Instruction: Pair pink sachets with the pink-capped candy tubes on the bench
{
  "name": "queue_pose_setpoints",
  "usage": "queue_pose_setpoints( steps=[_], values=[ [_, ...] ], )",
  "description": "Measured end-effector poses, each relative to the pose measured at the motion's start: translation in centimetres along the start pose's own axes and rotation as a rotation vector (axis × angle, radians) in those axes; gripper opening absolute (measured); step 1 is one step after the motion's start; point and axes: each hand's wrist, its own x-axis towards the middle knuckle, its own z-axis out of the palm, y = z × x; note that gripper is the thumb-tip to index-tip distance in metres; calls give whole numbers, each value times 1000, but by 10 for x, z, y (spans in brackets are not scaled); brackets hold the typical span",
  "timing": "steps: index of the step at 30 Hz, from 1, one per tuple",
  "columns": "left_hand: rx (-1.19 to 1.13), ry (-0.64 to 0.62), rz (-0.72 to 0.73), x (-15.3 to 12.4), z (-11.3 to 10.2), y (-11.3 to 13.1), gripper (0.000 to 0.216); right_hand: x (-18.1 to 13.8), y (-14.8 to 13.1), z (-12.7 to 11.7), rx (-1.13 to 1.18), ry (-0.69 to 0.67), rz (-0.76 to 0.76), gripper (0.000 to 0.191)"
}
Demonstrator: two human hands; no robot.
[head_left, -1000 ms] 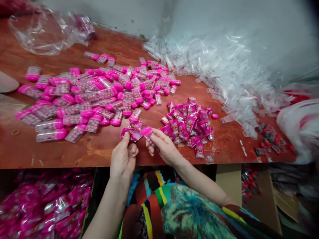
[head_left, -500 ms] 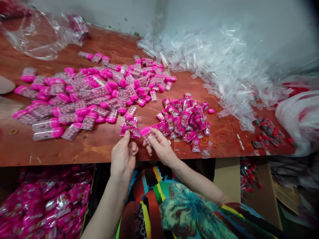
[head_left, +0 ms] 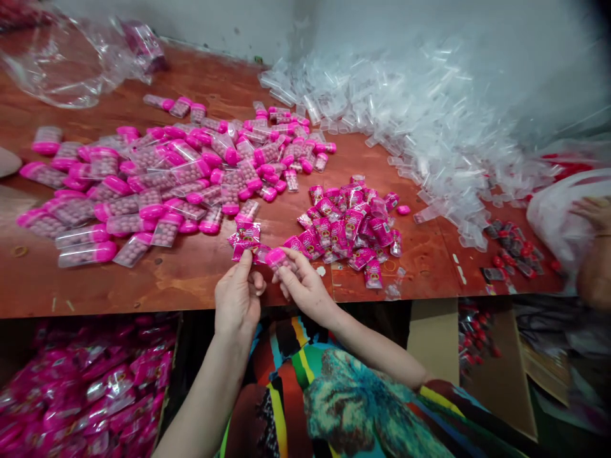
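Between thumb and fingers, my left hand [head_left: 238,292] pinches a shiny pink printed candy packet [head_left: 247,239]. My right hand [head_left: 303,283] grips a small clear candy container [head_left: 275,258] with a pink cap, its cap end close to the packet. Whether the two touch is hard to tell. Left of my hands lies a heap of pink-capped containers [head_left: 176,172] filled with small pink balls. A pile of pink packets [head_left: 341,232] lies just beyond my right hand.
Clear empty tubes [head_left: 382,114] are heaped along the wall. Red-capped containers [head_left: 515,254] lie at right beside a white plastic bag [head_left: 548,210], where another person's hand [head_left: 594,213] reaches. A box of pink packets [head_left: 86,388] stands below the table [head_left: 167,292] at left.
The pink-capped container in my right hand has turned a little and come slightly nearer the packet. Another person's hand has appeared at the white bag on the right.
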Motion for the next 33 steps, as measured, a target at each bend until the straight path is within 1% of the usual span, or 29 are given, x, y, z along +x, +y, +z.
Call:
queue_pose_setpoints(
  steps=[3, 6, 8, 10, 11, 13, 16, 18, 19, 20, 23, 25, 27, 30, 31, 33],
  values=[
    [33, -45, 13, 0, -3, -4, 75, -2, -4, 2, 42, -11, 33, 68],
    [50, -112, 19, 0, -5, -6, 76, -2, -11, 0, 167, -51, 147, 79],
    [64, -169, 4, -1, -5, -6, 76, -1, -15, -2, 251, -89, 225, 82],
    [73, -224, -33, -2, -4, -5, 75, 0, -15, -6, 271, -109, 250, 83],
    [77, -249, -56, -3, -4, -4, 76, 0, -15, -7, 247, -112, 236, 84],
    [81, -284, -104, -4, -2, -2, 77, 0, -11, -10, 142, -104, 158, 85],
    [78, -292, -176, -5, 0, 0, 74, -4, -6, -12, -131, -85, 6, 79],
    [58, -293, -215, -6, 0, 0, 69, -6, -4, -13, -280, -56, -60, 75],
    [50, -303, -231, -6, 0, 0, 69, -7, -4, -13, -293, -47, -67, 74],
    [48, -320, -246, -6, -1, -1, 68, -8, -4, -13, -253, -46, -58, 74],
    [67, -376, -274, -8, -4, -2, 64, -7, -5, -14, 35, -112, 72, 78],
    [81, -404, -270, -10, -5, -3, 61, -5, -6, -16, 149, -162, 148, 82],
    [99, -418, -255, -11, -6, -4, 59, -3, -6, -17, 106, -139, 121, 83],
    [120, -378, -227, -9, -7, -5, 58, -4, -4, -18, -68, -59, -17, 83],
    [112, -354, -210, -8, -7, -6, 59, -5, -3, -18, -83, -66, -35, 83],
    [95, -325, -176, -6, -7, -6, 63, -7, 0, -20, -30, -143, -5, 83]
  ],
)
